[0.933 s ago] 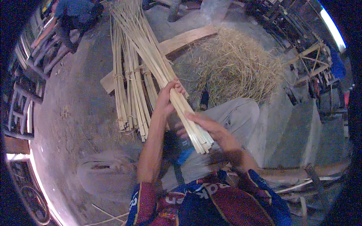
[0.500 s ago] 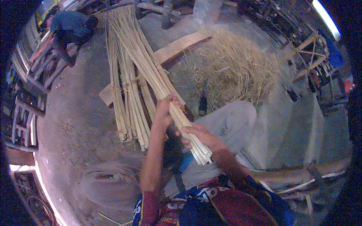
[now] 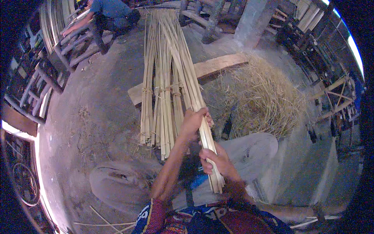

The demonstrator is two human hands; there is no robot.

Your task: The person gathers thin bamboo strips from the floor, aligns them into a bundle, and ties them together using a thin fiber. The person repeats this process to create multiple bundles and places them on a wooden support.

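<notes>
Both of my hands grip one long bundle of pale, flat bamboo-like strips (image 3: 188,78), which slants from the far floor down to my lap. My left hand (image 3: 193,121) is wrapped round it farther up. Closer to my body, my right hand (image 3: 219,160) closes round the same bundle, thumb on top. The cut ends (image 3: 216,184) stick out below my right hand. To the left lie several tied bundles of similar strips (image 3: 160,113), their near ends roughly level. Their far ends run together with those of the held bundle.
Under the bundles crosses a wooden plank (image 3: 224,62). A heap of straw-like shavings (image 3: 269,97) lies to the right, beside a dark bottle-like object (image 3: 227,126). At the far left another person (image 3: 113,15) crouches by wooden frames (image 3: 80,50). Loose strips (image 3: 103,218) lie at lower left.
The view has shifted, so the scene sits farther right and lower. The held bundle now points more straight away from me. Both hands still grip it, and the other person's arm now reaches left.
</notes>
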